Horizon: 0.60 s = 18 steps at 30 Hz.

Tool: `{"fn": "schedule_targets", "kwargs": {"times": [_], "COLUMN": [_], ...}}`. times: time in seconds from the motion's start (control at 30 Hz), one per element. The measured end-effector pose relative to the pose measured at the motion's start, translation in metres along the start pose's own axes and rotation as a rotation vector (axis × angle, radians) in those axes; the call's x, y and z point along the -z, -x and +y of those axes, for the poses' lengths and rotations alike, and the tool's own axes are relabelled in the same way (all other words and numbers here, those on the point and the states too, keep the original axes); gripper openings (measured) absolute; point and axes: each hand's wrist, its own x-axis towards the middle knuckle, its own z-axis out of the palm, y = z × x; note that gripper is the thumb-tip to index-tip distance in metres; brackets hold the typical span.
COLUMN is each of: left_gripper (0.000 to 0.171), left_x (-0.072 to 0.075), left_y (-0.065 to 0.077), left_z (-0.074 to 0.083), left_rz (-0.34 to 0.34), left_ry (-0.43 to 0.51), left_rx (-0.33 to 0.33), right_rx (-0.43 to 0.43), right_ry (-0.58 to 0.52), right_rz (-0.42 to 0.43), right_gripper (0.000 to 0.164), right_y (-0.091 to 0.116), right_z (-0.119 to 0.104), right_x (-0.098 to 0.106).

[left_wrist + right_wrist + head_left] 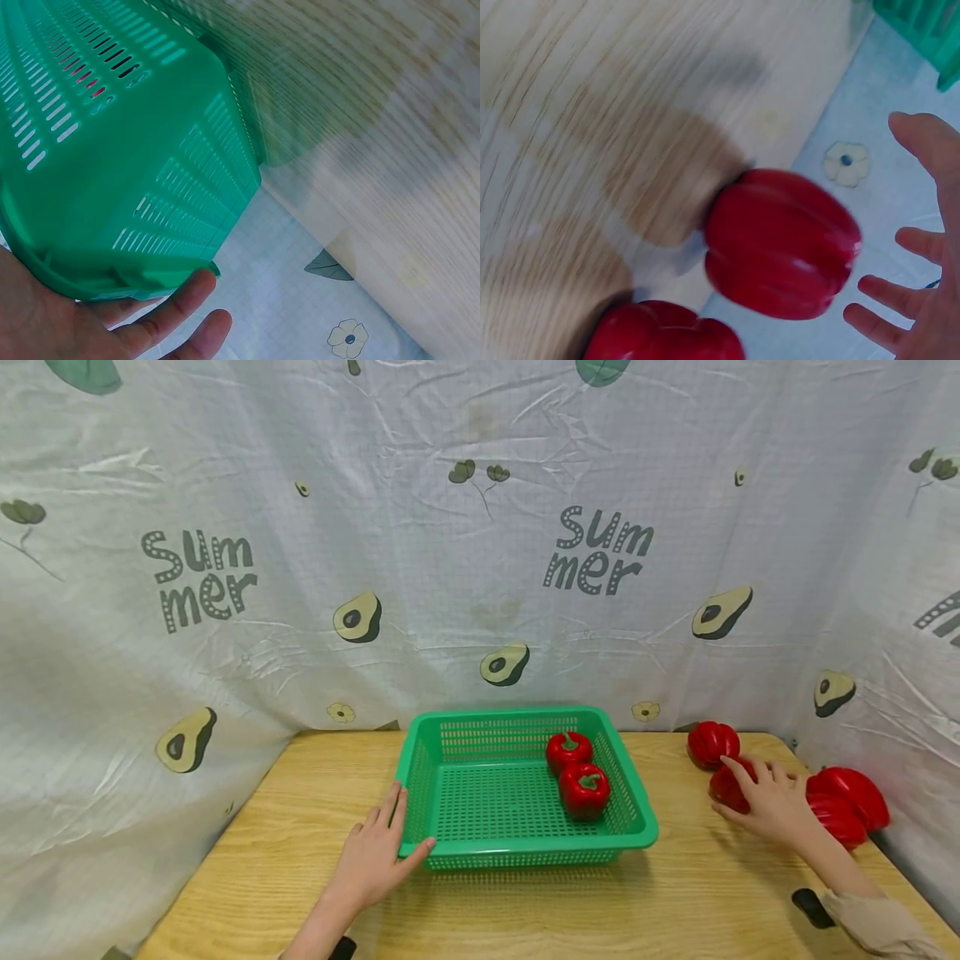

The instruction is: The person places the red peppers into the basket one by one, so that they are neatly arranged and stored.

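A green plastic basket [532, 845] stands on the table with two red bell peppers [584, 791] at the right side of its inside. My left hand [371, 860] rests on the basket's front left corner, fingers straight along the rim; the left wrist view shows these fingers [196, 289] against the rim. At the right, my right hand [776, 806] hovers over a red bell pepper [727, 787], partly hiding it. In the right wrist view, the spread fingers [889, 296] stand apart from a bell pepper [780, 244], with a second pepper [664, 334] beside it.
Another bell pepper [713, 743] lies at the back right, and further ones [851, 793] lie right of my right hand. A white curtain [420, 527] printed with avocados hangs behind the wooden table [300, 793]. Dark wrist bands [813, 907] show at both wrists.
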Motion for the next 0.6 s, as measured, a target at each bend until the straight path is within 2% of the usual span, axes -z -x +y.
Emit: {"fn": "schedule_targets", "kwargs": {"times": [0.3,0.43,0.6], "left_gripper": [0.079,0.079,0.079], "left_x": [-0.001,-0.001,0.0], "left_y": [0.001,0.002,0.0], "left_z": [-0.001,0.0,0.0], "left_rz": [0.021,0.004,0.016], "left_ry": [0.002,0.008,0.012], "left_rx": [0.003,0.0,-0.007], "right_rx": [-0.049,-0.043,-0.044], "right_ry": [-0.018,0.01,0.054], "right_rz": [-0.066,-0.076,-0.114], "right_gripper": [0.071,0.071,0.072], "right_y": [-0.005,-0.006,-0.009], "right_z": [0.013,0.018,0.022], "right_x": [-0.008,-0.009,-0.01]}}
